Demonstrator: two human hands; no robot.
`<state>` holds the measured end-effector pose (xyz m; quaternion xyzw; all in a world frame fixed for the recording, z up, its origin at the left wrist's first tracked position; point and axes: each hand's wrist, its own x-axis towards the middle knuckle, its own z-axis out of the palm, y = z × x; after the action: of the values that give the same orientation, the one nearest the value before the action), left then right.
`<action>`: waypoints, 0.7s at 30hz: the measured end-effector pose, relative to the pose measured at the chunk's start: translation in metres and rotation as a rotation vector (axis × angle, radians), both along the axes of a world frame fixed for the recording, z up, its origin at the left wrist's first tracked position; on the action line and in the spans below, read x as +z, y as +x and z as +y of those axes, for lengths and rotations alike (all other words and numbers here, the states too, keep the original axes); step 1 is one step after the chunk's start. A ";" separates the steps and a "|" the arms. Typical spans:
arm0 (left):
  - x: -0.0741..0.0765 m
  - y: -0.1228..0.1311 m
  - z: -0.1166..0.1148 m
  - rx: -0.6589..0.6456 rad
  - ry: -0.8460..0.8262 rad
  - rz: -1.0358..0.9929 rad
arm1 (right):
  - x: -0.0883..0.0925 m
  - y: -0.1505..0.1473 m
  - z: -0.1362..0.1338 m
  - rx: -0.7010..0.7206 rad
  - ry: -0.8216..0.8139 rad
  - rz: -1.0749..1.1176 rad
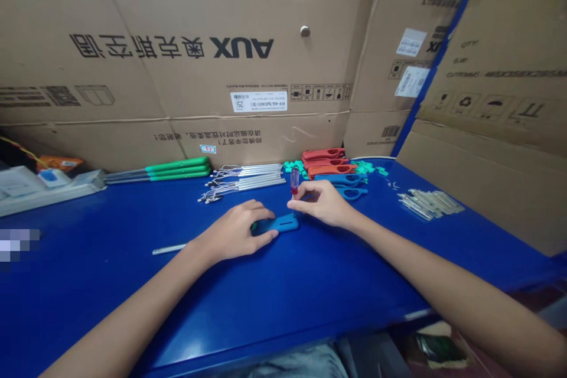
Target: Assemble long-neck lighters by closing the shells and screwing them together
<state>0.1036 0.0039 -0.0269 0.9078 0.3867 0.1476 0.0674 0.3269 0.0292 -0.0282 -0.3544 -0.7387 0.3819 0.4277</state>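
My left hand [241,228] is closed around a blue plastic handle [287,223], pressing it down on the blue table. A slot shows near the handle's right end, and a bit of green shows by my fingers. From under my left wrist a flat silver strip [169,249] sticks out to the left; whether it joins the handle is hidden. In my right hand [325,204] is a small screwdriver [295,180] with a clear and red grip, pinched low between thumb and fingers. It stands upright, its tip at the handle's right end.
Along the back lie green-handled tools [179,169], silver rods with wires [257,176], turquoise pieces [295,166], and red and orange handles [323,160] beside blue ones [349,180]. Clear parts [432,204] lie right, a power strip [53,192] left. Cardboard [186,0] walls the back.
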 end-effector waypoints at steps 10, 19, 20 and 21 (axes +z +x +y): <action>0.000 -0.001 0.000 -0.008 0.006 -0.002 | -0.001 -0.002 -0.002 0.025 -0.109 0.028; 0.000 -0.001 0.000 -0.017 0.009 -0.009 | 0.002 0.002 0.001 0.095 -0.072 -0.035; 0.000 -0.001 0.000 -0.016 0.009 -0.009 | 0.003 0.003 0.001 0.102 -0.070 -0.044; 0.000 -0.001 0.000 -0.015 0.008 -0.008 | 0.003 0.003 0.001 0.105 -0.067 -0.053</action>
<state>0.1027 0.0038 -0.0272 0.9103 0.3791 0.1526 0.0662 0.3300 0.0307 -0.0249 -0.3391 -0.7543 0.4186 0.3752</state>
